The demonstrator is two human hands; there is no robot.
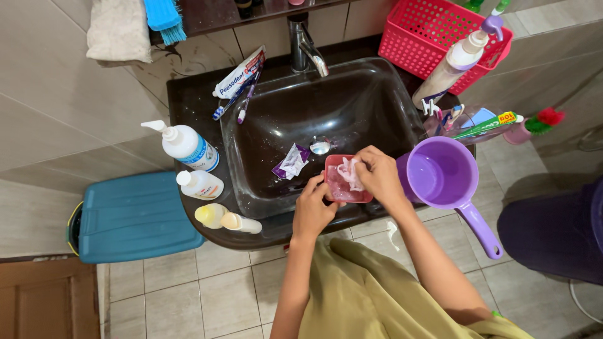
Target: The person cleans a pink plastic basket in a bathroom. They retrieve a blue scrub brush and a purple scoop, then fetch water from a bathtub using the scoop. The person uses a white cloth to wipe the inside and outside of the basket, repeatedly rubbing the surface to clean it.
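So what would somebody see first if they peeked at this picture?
Probably the two hands in the middle: the left hand steadies a small red tray over the dark sink, while the right hand presses a pale crumpled bit into it. Next, the big purple scoop on the right rim, and the red basket behind it.

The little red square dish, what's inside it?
Inside the small red square plastic dish lies a crumpled pale pink-white wrapper or cloth, pinched by the right hand. The left hand steadies the dish. Whatever sits beneath that piece is covered.
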